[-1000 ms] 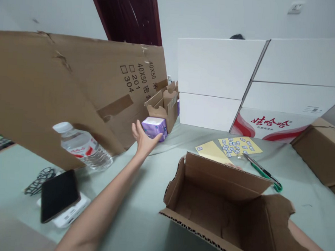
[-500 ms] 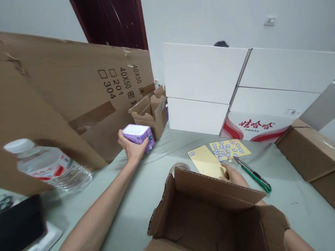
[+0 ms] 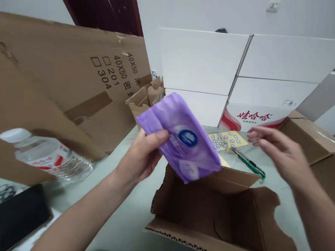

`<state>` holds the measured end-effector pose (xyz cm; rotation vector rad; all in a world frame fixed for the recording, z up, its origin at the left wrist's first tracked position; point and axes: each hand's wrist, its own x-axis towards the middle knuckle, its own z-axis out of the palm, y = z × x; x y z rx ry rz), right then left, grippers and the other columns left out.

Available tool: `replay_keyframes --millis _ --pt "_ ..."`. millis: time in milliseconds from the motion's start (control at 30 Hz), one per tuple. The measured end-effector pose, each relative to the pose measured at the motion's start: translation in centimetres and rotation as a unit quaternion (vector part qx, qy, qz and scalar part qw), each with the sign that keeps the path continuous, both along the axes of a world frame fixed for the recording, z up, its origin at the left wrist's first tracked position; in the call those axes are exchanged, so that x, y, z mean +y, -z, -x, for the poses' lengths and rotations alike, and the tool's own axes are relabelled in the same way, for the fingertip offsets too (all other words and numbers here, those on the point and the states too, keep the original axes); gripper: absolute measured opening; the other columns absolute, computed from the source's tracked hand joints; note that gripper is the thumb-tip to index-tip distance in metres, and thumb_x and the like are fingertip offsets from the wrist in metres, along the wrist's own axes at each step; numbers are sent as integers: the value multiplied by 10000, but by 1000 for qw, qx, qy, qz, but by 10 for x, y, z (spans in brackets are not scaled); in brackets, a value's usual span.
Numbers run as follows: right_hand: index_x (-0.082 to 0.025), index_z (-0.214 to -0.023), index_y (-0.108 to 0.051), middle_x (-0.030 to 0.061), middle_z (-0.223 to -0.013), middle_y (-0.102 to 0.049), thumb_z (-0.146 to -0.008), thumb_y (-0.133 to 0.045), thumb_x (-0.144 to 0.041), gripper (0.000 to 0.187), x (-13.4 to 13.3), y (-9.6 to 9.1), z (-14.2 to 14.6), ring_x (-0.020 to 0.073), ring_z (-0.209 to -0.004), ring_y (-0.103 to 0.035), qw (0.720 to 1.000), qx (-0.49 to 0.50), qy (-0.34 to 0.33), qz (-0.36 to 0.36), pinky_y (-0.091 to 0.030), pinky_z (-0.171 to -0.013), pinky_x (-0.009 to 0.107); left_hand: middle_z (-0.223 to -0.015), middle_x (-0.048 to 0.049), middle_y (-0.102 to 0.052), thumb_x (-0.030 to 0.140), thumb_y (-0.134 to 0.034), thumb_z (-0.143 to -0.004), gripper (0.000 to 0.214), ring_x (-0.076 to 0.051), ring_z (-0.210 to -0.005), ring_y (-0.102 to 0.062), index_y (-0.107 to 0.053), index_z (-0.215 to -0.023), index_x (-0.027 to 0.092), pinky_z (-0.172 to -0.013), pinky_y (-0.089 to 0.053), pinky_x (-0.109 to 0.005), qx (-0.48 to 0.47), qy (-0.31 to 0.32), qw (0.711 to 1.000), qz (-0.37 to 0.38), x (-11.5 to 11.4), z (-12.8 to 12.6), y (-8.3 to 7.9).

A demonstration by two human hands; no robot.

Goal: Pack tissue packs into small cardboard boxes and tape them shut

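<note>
A purple tissue pack (image 3: pixel 189 142) with a blue round logo is gripped at its left end by my left hand (image 3: pixel 143 150), thumb on top. It is held tilted above the far left corner of an open brown cardboard box (image 3: pixel 201 214), whose visible inside holds nothing. Over the table to the right of the pack, my right hand (image 3: pixel 282 153) hangs in the air, fingers stretched out and a little apart, holding nothing. Below and left of that hand lie a green-handled utility knife (image 3: pixel 250 164) and a yellow sheet of small stickers (image 3: pixel 229 140).
A clear water bottle (image 3: pixel 49 156) leans at the left by a large cardboard sheet (image 3: pixel 60 69). A dark phone-like slab (image 3: pixel 22 217) lies front left. White boxes (image 3: pixel 199 61) form a wall behind. Brown cartons stand at back left (image 3: pixel 146 96) and right (image 3: pixel 322 142).
My left hand has brought the purple pack from beside the back left carton toward me, over the open box. My right hand has risen from behind the box and moved right.
</note>
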<state>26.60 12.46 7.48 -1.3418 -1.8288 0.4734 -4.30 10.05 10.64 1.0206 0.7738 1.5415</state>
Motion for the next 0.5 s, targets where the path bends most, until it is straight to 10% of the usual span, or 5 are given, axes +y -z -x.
replay_keyframes --millis 67,167,300,500 --pt "-295 -1437 -426 96 -1385 -543 -846 -505 -712 728 -37 -32 13 314 -1254 -543 988 71 -138 -20 -529 -971 451 -935 -41 -690 370 -880 -556 673 -313 -975 -690 -553 -1118 197 -761 -624 -390 30 66 997 -8 -16 -19 -12" --pt "-364 -1522 -271 55 -1476 -460 -698 -724 -675 991 -74 -53 44 336 -1242 -552 985 -35 -168 -27 -541 -966 473 -1108 -40 -644 323 -900 -536 903 -325 -1086 -650 -405 -1287 243 -805 -613 -382 76 56 995 -33 -33 -40 -22" --pt "-363 -1485 -354 41 -1296 -601 -713 -766 -434 878 -86 -48 56 286 -1041 -662 989 -30 -129 -67 -599 -857 425 -1240 -49 -575 354 -931 -488 1036 -332 -1173 -603 -339 -1332 251 -871 -592 -373 165 30 983 -69 -49 -43 -21" --pt "-335 -1375 -552 77 -1182 -690 -637 -793 -355 776 -88 -26 13 304 -874 -715 972 -22 -213 95 -641 -657 397 -1325 -61 -586 768 -540 -764 665 -404 -1316 -482 -587 -1241 307 -1007 -484 -580 320 111 939 -62 -71 0 1"
